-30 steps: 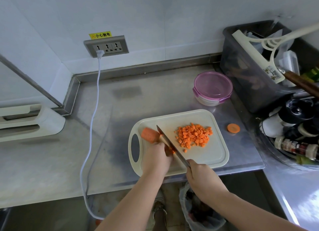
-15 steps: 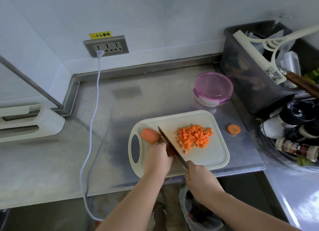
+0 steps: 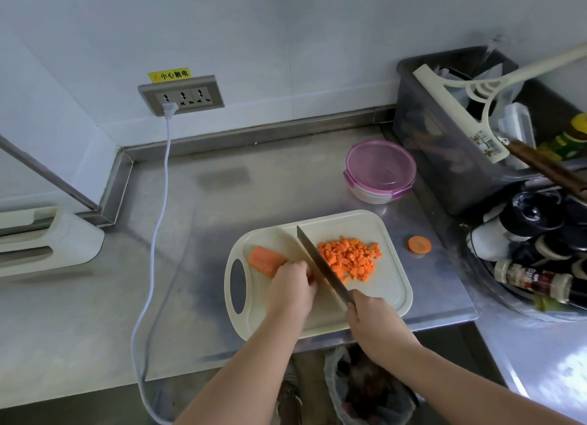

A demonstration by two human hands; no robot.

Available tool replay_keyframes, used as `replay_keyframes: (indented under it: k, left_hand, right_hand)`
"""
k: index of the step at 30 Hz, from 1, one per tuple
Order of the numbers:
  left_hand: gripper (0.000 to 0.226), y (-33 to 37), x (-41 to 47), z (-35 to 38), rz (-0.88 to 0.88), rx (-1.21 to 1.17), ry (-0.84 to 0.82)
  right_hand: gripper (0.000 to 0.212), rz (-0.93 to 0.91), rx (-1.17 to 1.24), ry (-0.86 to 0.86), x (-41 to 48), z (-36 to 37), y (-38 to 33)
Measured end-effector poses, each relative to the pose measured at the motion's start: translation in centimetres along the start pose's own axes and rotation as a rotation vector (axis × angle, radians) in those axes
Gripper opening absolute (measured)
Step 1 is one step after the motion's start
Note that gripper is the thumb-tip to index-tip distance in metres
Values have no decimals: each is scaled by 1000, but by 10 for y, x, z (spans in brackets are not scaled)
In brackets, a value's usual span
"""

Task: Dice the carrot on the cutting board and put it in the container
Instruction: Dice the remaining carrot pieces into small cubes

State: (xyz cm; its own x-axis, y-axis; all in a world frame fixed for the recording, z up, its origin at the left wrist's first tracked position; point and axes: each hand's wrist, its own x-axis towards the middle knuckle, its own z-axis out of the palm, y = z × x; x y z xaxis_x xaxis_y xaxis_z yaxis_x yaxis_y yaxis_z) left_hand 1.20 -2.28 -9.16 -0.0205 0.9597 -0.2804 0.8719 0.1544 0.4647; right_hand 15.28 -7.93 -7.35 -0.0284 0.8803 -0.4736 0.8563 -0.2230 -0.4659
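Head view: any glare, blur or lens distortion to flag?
Head view: light is soft, shadows faint; glare patch on the steel counter at lower right; wide-angle stretch toward the frame corners; diced carrot and knife read sharp; bottles at right are dim.

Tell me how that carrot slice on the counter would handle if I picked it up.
The carrot slice lies flat, so it probably won't roll. It looks thin, so likely light. Flush on the smooth steel counter, its edge may be hard to pinch.
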Motion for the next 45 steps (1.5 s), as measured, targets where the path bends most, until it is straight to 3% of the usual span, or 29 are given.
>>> replay_keyframes:
  k: [4, 9, 13, 16, 19, 22, 27, 31, 35, 37, 39, 43, 45]
  left_hand:
    - [20, 11, 12, 5, 21, -58, -36]
    - [16, 1, 11, -10, -34, -426, -1]
    - [22, -6, 1, -41, -96, -669, 354]
    - [34, 4, -5, -58, 108, -446, 501]
    - [38, 24, -2, -51, 443, 31, 194]
    - [40, 42, 3, -38, 503, 278, -23]
    - [42, 47, 14, -29, 514, 345, -60]
    - [41, 33, 24, -41, 397, 26, 66]
    - [44, 5, 21, -59, 202, -249, 351]
    - [46, -8, 17, -64, 112, -259, 424]
    - [47, -24, 18, -61, 84, -119, 376]
    - [53, -43, 18, -54, 62, 289, -3]
    - [54, -44, 17, -52, 103, 397, -54]
  right_hand:
    - [18, -58, -7, 58, 2, -17, 6]
    - [34, -157, -162, 174, -1, -38, 13]
    - [43, -240, -377, 262, -6, -52, 22]
    - [44, -288, -489, 283, -5, -59, 28]
    - [42, -385, -599, 358, -3, -61, 33]
    - [45, -377, -579, 367, 0, -61, 34]
    - [36, -382, -651, 322, -4, -64, 32]
    - [30, -272, -427, 221, -2, -68, 33]
    - [20, -189, -68, 7, 1, -68, 32]
    - [30, -139, 118, -41, 4, -66, 30]
    - [31, -64, 269, -90, 5, -67, 27]
    - [24, 11, 448, -159, 5, -73, 24]
    - [23, 41, 504, -170, 5, -74, 23]
